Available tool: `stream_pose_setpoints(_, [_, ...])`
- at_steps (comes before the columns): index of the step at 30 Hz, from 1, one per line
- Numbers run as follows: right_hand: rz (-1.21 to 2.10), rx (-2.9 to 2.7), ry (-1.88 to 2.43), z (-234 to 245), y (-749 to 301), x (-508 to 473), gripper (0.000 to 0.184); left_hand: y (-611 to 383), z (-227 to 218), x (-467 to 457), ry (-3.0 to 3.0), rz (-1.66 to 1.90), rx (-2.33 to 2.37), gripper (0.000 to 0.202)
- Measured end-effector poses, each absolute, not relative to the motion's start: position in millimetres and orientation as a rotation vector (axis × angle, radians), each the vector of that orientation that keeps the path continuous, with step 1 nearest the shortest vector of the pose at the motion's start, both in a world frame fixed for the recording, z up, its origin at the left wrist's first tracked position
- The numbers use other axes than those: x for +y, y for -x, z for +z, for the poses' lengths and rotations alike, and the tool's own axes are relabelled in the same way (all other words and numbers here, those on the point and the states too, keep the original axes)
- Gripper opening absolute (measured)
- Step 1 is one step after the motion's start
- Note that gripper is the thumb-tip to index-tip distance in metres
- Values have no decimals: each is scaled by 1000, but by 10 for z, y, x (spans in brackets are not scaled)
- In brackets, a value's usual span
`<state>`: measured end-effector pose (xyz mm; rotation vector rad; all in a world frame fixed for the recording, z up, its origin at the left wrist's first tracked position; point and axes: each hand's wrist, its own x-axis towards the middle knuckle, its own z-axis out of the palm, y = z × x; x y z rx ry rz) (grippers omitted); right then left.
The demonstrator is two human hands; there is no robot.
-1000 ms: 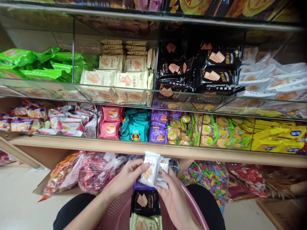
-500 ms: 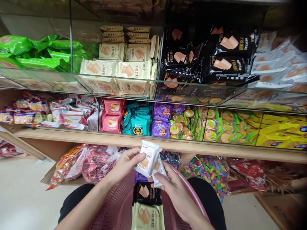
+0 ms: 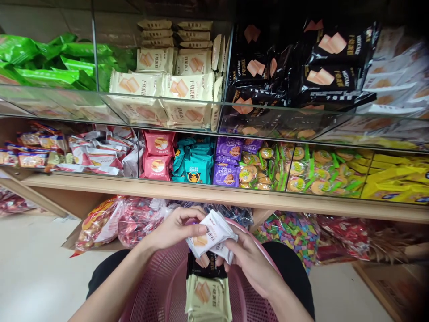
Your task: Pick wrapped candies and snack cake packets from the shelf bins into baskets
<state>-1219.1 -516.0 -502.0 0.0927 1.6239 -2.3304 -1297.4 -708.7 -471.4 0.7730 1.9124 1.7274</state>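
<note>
White, glossy film wraps the pair of packets in hand: the left hand [image 3: 182, 228] pinches the front white packet [image 3: 214, 227] between thumb and fingers at its left side, while the right hand [image 3: 250, 255] grips the rear white packet [image 3: 224, 252], which overlaps it from behind. Both tilt above the pink basket [image 3: 150, 284], between two dark-clad knees.

I'd judge the work partway along. One cream packet [image 3: 208, 297] and one black packet [image 3: 214, 268] already lie in line over the middle of the basket, the black one partly hidden below the white pair (what they rest on I cannot tell). The white two are not yet laid down, being held just above that row; how many more remain is not shown.

The basket is moulded plastic, its curved wall pierced by a fine mesh of holes. The cream packet is a flat, pillowy rectangle with a crimped end, duller than the black one's slick film. On the shelf ahead, stacked cream packets [image 3: 189, 85] sit squarely beside glossy black packets [image 3: 331, 80], both behind a clear, reflective panel [image 3: 288, 117]. Beneath, a smooth wooden ledge [image 3: 134, 186] runs across, and under it slump crinkled clear bags, one packed with small multicoloured pieces [image 3: 291, 235].
</note>
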Motion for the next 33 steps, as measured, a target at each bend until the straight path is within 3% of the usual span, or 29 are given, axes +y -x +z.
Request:
stream_pose_setpoints(17, [-2348, 1519, -105, -5042, 12214, -5117, 31, 12947, -4708, -7073, -913, 1679, 1775, 17])
stream_pose_setpoints(25, [-2587, 1169, -121, -5085, 12235, -5114, 22, 12933, -4744, -7019, -518, 1874, 1748, 25])
stream_pose_setpoints(30, [-2536, 1165, -21, -5060, 12215, -5132, 26, 12951, -4803, -7028, -275, 1969, 1753, 32])
stream_pose_setpoints(33, [-2453, 1239, -1, -5067, 12190, -5128, 39, 12955, -4806, -7026, -319, 1953, 1784, 31])
